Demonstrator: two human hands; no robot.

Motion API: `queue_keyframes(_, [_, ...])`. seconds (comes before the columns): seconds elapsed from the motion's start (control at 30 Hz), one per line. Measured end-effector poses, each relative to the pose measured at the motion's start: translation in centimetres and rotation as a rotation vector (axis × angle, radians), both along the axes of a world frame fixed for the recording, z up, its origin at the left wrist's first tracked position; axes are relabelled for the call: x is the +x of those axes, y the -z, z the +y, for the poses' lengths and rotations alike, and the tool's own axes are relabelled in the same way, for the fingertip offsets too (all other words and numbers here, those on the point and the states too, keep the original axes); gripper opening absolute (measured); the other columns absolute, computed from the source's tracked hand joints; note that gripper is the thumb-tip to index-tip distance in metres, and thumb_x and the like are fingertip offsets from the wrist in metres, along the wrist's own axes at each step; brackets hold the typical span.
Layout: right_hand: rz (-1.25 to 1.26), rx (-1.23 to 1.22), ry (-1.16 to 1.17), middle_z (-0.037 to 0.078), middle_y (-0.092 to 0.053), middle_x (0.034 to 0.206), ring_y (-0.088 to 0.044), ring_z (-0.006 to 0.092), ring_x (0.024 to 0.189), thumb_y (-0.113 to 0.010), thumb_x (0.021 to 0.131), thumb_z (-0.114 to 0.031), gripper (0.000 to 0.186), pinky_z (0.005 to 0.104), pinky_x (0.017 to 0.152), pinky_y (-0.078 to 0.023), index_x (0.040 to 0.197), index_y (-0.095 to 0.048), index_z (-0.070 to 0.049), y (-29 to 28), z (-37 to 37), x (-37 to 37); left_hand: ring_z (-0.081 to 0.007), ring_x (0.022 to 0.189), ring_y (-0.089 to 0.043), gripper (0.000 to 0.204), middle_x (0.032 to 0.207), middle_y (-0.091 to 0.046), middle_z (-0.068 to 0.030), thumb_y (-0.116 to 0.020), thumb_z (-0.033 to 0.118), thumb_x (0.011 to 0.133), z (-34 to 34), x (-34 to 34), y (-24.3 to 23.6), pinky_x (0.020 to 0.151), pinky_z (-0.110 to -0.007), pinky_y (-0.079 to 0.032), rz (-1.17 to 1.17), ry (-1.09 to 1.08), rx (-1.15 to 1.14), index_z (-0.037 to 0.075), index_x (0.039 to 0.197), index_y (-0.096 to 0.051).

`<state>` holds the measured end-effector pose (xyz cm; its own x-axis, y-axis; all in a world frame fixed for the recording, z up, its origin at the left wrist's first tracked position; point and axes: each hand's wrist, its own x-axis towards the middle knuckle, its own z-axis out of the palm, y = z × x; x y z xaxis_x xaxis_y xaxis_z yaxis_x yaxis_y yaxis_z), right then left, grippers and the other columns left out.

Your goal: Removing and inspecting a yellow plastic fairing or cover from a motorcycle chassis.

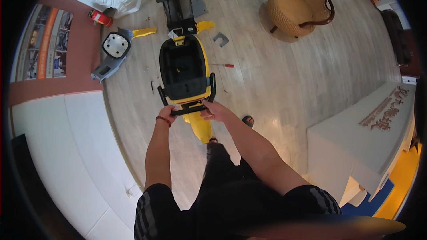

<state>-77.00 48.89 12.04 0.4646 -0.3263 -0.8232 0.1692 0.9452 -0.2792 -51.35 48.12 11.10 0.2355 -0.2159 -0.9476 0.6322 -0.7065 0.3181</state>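
Brown lettering (389, 108) right of yellow scooter (183, 64)

A head-worn fisheye camera looks steeply down and forward from well above the pale grey wood-plank floor (275, 80) (straight edges bow toward the dark rim), the bare left hand (167, 113) and right hand (215, 110) near mid-view.

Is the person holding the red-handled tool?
No: the red-handled tool lies on the floor, apart from the left hand and the right hand, both at the black rail.
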Motion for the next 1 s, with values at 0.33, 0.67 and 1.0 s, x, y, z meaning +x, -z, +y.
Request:
queue_keyframes(0.33, [1.196, -1.222, -0.295, 0.024, -0.057, 0.119, -0.052, 0.0357, 0.115, -0.064, 0.079, -0.047, 0.069, 0.0409, 0.098, -0.041, 0.126, -0.052, 0.002, -10.6, -31.9, -14.1, -0.0188, 0.058, -0.047, 0.013, 0.061, -0.042, -0.0075, -0.055, -0.002, 0.082, 2.4, 2.4, 0.1, 0.075, -0.041, -0.053, -0.066, -0.046, 0.044, 0.004, 0.077, -0.044])
queue_keyframes(0.67, [1.154, -1.457, -0.604, 0.021, -0.063, 0.107, -0.061, 0.0342, 0.1, -0.073, 0.071, -0.047, 0.067, 0.0412, 0.083, -0.047, 0.113, -0.056, 0.002, -16.9, -50.8, -10.8, -0.0268, 0.053, -0.052, 0.01, 0.064, -0.045, -0.0127, -0.053, -0.003, 0.078, 0.9, 1.1, -1.0, 0.06, -0.046, -0.057, -0.133, 0.053, 0.046, -0.002, 0.083, -0.044])
queue_keyframes(1.0, [1.305, -1.609, -0.601, 0.024, -0.064, 0.101, -0.059, 0.0405, 0.099, -0.062, 0.073, -0.029, 0.048, 0.0458, 0.085, -0.047, 0.112, -0.058, -0.002, -16.9, -55.8, -12.7, -0.0246, 0.048, -0.051, 0.013, 0.063, -0.046, -0.0097, -0.051, -0.004, 0.075, 1.4, -0.2, -2.4, 0.056, -0.046, -0.056, -0.162, 0.059, 0.051, 0.002, 0.084, -0.044])
